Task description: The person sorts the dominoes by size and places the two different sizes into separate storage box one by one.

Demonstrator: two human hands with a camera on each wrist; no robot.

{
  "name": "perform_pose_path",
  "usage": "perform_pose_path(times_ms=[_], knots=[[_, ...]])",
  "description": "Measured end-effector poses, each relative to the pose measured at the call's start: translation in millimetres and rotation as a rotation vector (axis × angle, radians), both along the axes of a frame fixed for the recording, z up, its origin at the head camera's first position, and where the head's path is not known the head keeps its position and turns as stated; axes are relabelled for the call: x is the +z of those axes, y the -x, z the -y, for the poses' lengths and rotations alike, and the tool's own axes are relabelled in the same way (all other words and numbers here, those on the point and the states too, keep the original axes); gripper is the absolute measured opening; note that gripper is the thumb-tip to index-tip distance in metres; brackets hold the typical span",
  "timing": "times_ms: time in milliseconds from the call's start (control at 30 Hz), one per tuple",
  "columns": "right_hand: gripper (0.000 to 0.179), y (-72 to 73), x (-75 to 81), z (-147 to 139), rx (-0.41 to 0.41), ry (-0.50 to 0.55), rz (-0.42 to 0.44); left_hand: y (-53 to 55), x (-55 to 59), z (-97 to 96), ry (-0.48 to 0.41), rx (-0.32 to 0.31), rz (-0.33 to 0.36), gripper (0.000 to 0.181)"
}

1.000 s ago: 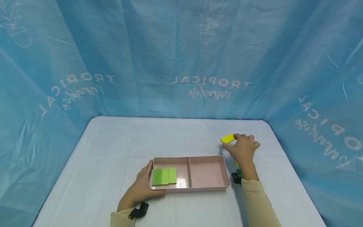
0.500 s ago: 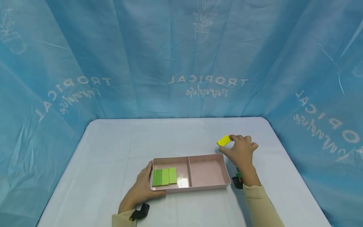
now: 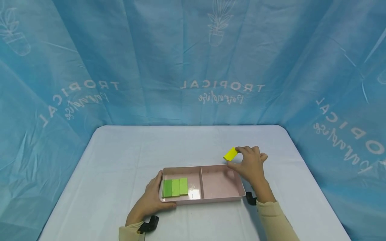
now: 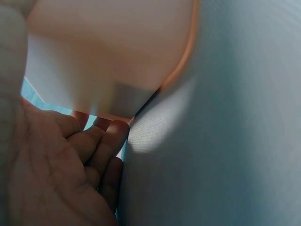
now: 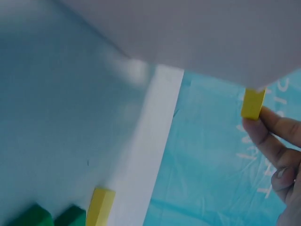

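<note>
- Beyond both hands, the blue curtain (image 3: 150, 50) carries white lettering in mirror image: "TROPICAL" over a script "paradise", at left, centre and right, the right-hand one cut off by the frame edge. Outlined potted plants are printed above.
- Right hand (image 3: 251, 164): thumb and fingertips pinch a yellow block (image 3: 230, 154), which sticks out to the hand's left, tilted, just past the tray's back rim. Whether the thumb touches that rim cannot be told.
- The right forearm reaches up from the near side, leaning left; the outermost finger sticks out to the right.
- Left hand (image 3: 153, 194): clamped on the left end of the pink tray (image 3: 208, 201), thumb along the near wall, fingers round the side.
- Just right of the left hand, three light-green blocks (image 3: 175, 187) stand side by side inside the left compartment; a divider (image 3: 202, 182) runs beyond them.
- White worktop (image 3: 150, 144) stretches behind the right hand to the back edge and rightward to the side edge.
- The right wrist view shows two dark-green blocks (image 5: 33, 216) and another yellow block (image 5: 100, 207) on the worktop, well apart from the right hand.
</note>
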State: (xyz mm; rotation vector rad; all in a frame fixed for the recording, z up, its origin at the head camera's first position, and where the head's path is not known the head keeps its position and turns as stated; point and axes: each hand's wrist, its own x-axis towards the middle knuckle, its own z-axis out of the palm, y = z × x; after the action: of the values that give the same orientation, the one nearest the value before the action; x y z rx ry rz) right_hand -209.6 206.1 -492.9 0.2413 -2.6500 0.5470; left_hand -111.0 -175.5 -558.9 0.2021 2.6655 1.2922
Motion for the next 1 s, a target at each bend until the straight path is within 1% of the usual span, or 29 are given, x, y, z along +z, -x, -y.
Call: perform_pose_path(times_ms=[167,233,400,567,667,833,1000], knots=[[0.055,-4.4,3.8,8,0.073,0.008,-0.035,-0.1,-0.6,0.0,-0.002,0.005,-0.015,0.145],[0.055,-5.3,4.1,10,0.085,0.008,-0.048,0.0,-0.8,0.1,0.000,0.006,-0.005,0.145],[0.054,-7.7,2.5,11,0.105,-0.001,-0.045,-0.2,-0.5,0.7,0.002,0.007,0.025,0.146],[0.054,-11.1,4.5,13,0.135,-0.003,-0.064,-0.4,1.6,1.1,-0.001,0.010,0.029,0.146],[0.053,-15.1,6.7,14,0.149,-0.013,-0.072,0.1,2.8,1.0,0.005,0.010,0.026,0.146],[0.054,-24.1,8.5,20,0.162,-0.025,-0.058,2.0,2.8,0.8,0.011,0.006,0.013,0.146],[0.057,-33.5,5.5,27,0.181,-0.039,-0.052,1.7,1.4,0.2,0.009,0.001,0.010,0.147]])
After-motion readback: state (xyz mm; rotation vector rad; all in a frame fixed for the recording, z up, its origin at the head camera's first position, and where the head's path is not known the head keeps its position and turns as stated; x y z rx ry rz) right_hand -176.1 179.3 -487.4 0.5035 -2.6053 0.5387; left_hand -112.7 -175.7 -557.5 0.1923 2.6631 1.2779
